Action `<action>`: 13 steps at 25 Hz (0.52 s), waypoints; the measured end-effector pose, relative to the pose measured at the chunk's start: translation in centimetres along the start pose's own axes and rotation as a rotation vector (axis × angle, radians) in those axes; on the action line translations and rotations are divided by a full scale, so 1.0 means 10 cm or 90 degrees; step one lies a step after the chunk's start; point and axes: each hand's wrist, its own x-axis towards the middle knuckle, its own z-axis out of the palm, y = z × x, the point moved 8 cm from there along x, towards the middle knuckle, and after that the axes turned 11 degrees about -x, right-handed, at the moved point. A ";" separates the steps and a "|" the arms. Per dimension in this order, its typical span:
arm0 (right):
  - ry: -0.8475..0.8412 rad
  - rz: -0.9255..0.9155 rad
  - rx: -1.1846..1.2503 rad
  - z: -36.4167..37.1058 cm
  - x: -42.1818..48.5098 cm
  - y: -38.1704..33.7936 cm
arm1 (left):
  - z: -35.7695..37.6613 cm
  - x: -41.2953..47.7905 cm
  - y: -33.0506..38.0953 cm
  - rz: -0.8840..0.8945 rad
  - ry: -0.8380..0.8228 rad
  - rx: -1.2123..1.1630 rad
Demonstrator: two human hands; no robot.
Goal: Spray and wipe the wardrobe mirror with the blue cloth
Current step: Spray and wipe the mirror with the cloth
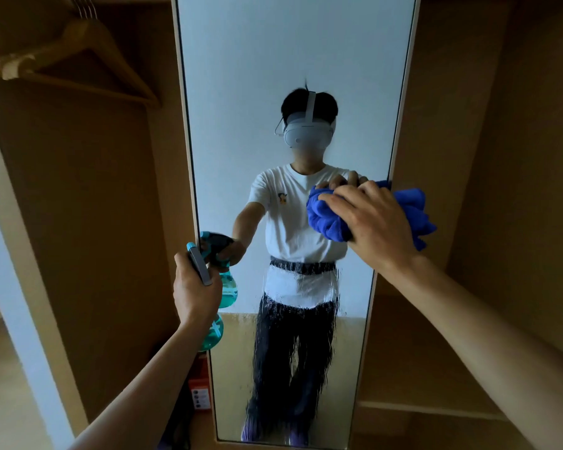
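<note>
Head view, nearest first: the left hand (192, 287) is wrapped around the neck of a teal spray bottle (210, 334), fingers closed on its trigger head, and holds it upright just in front of the mirror's left edge. The right hand (376, 219) is higher and further out. Its fingers curl over the bunched blue cloth (327, 219) and press it against the wardrobe mirror (241, 92) near the right edge, about halfway up.

Below the cloth, the lower half of the glass carries wet streaks (293, 323) running downward, while the upper glass looks dry. So spraying of that lower part seems done and wiping is the step in hand. The next move probably calls for drawing the cloth down and across the wet band with even pressure, before the runs reach the bottom frame. The bottle can wait off to the side.

Around the mirror is the open wooden wardrobe. A wooden hanger (72, 63) hangs up in the left bay, well clear of the work. An orange box (198, 383) sits low beside the mirror's left edge, and a shelf (436, 409) crosses the right bay. The bottle is the only thing near the cloth's path.
</note>
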 end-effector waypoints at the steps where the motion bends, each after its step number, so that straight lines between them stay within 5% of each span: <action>1: -0.003 -0.001 0.005 0.02 -0.07 -0.04 | 0.00 0.00 0.01 0.004 0.000 0.002; 13: -0.060 -0.042 0.028 0.13 -0.40 -0.18 | 0.00 0.01 0.01 -0.002 -0.009 -0.002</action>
